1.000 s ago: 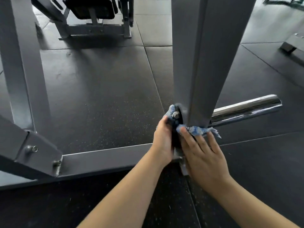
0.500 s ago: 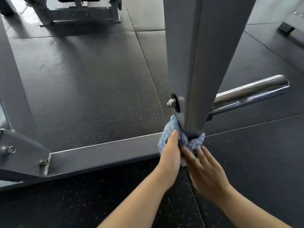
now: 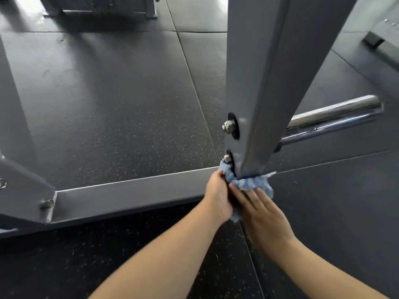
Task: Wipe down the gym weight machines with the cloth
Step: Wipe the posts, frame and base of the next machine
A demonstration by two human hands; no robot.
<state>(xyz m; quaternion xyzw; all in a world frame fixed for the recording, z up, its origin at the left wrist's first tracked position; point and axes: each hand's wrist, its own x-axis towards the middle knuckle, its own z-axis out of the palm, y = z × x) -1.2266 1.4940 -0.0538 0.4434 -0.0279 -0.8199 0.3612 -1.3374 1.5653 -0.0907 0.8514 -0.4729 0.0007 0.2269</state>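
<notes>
Progress: the cloth [image 3: 248, 183], blue and white, sits bunched at the very foot of the grey upright post [image 3: 269, 83], where the post meets the low base rail [image 3: 133, 193]. Judging by that position, the wipe of this post is at its lowest point. Nothing in view shows whether the upper post is clean. Probably left on this machine: the base rail, the two bolts [image 3: 228, 126] on the post's left face, the chrome peg [image 3: 332, 117] jutting out to the right, and the angled bracket [image 3: 26, 190] at far left. Another machine frame [image 3: 103, 7] stands well apart at the top, so most of the task looks outstanding.

Pose: both forearms reach forward and down from the lower edge.
- left hand [image 3: 218, 195]: against the post's left face, just below the lower bolt, fingers curled around the cloth's left end.
- right hand [image 3: 263, 214]: fingers [image 3: 244, 195] fairly straight and spread, tips pressing the cloth against the post's foot; no closed grip visible.

Cloth wraps the near corner of the post, a loose tail hanging between the hands.
</notes>
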